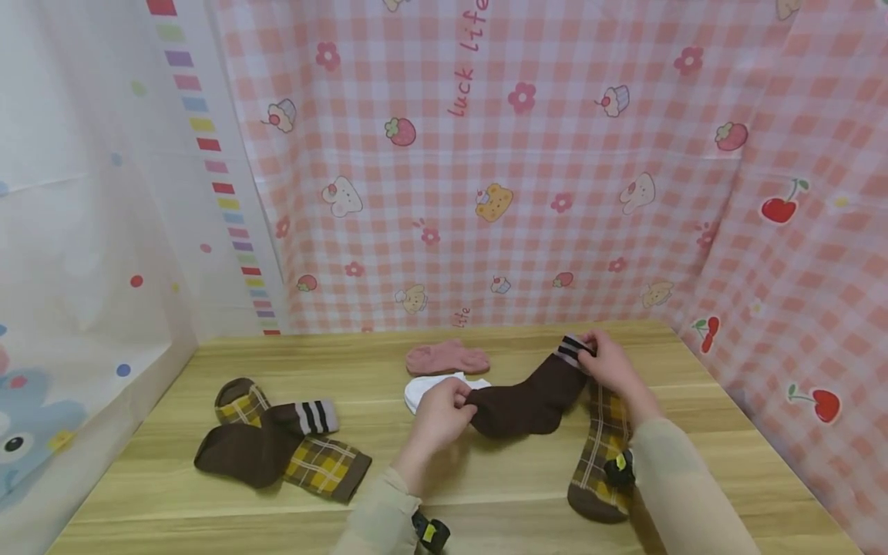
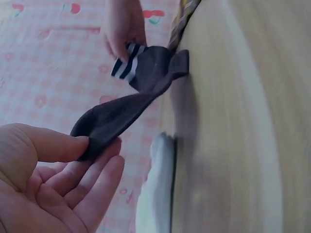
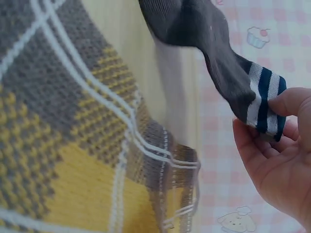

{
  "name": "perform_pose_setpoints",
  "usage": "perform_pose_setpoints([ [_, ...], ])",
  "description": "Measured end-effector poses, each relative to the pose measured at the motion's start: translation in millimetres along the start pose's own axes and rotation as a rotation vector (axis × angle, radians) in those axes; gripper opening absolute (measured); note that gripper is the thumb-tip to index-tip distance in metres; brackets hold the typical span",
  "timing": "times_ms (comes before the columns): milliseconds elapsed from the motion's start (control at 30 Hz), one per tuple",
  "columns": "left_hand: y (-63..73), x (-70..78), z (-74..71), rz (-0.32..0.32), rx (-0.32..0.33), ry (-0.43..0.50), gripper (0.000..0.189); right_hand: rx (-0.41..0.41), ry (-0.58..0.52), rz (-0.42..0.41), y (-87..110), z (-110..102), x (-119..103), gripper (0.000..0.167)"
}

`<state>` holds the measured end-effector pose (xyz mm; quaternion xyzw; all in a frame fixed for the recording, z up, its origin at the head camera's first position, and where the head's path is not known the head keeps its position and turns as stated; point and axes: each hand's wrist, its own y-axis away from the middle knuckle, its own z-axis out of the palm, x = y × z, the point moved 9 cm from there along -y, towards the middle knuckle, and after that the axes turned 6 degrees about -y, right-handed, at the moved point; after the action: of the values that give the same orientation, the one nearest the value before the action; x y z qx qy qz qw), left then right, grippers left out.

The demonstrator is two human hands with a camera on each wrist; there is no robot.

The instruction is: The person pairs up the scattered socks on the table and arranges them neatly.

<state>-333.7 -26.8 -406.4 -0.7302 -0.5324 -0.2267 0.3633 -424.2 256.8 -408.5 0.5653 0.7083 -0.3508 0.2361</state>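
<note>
A dark brown sock with a grey cuff and black stripes is stretched between both hands over the table. My left hand pinches its toe end between thumb and fingers, as the left wrist view shows at the sock's toe. At the striped cuff, my right hand pinches the sock from the other side. A yellow and brown plaid sock lies under the right forearm, its upper end partly hidden. Behind the left hand lies a white sock, partly covered by that hand.
On the left, another dark brown striped sock lies across a second plaid sock. A pink sock rests near the back of the wooden table. Checked cloth hangs behind the table, and more cloth encloses both sides.
</note>
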Motion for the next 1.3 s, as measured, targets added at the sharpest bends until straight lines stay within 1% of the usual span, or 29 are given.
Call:
perform_pose_setpoints([
  [167, -2.6, -7.9, -18.3, -0.021, 0.070, 0.044, 0.013, -0.015, -0.020, -0.001, 3.6, -3.1, -10.3, 0.038],
  [267, -3.5, -11.8, -27.7, -0.037, 0.103, 0.044, 0.011, -0.023, -0.038, -0.003, 5.5, -4.7, -16.5, 0.040],
  [367, -2.9, -15.2, -36.4, -0.049, 0.118, 0.041, 0.010, -0.033, -0.059, -0.010, 8.0, -6.1, -22.8, 0.041],
  [400, -2.6, -16.1, -38.8, -0.053, 0.116, 0.049, 0.010, -0.037, -0.067, -0.012, 8.8, -6.5, -24.5, 0.040],
  [467, -1.5, -17.8, -44.3, -0.054, 0.113, 0.034, 0.011, -0.048, -0.072, -0.024, 11.0, -7.2, -29.1, 0.040],
  [567, 0.3, -20.6, -51.9, -0.057, 0.099, 0.013, 0.014, -0.062, -0.075, -0.059, 14.2, -8.0, -35.9, 0.034],
  [667, 1.4, -25.6, -58.6, -0.082, 0.088, -0.034, 0.014, -0.078, -0.076, -0.089, 18.1, -8.3, -41.5, 0.027],
  [767, 2.1, -31.3, -62.2, -0.115, 0.065, -0.046, 0.011, -0.090, -0.086, -0.095, 22.0, -8.4, -44.8, 0.023],
  [933, 4.5, -39.9, -64.9, -0.161, 0.015, -0.015, 0.008, -0.128, -0.093, -0.085, 28.6, -6.0, -50.0, 0.022],
  [1100, 7.7, -47.2, -67.7, -0.187, -0.045, 0.012, 0.008, -0.184, -0.110, -0.072, 35.4, -1.1, -53.1, 0.023],
  [1200, 9.8, -54.4, -68.9, -0.216, -0.074, 0.051, 0.007, -0.219, -0.112, -0.093, 38.9, 3.1, -54.3, 0.019],
  [1300, 11.6, -61.1, -70.6, -0.237, -0.095, 0.072, 0.007, -0.264, -0.103, -0.121, 42.4, 9.5, -54.5, 0.017],
])
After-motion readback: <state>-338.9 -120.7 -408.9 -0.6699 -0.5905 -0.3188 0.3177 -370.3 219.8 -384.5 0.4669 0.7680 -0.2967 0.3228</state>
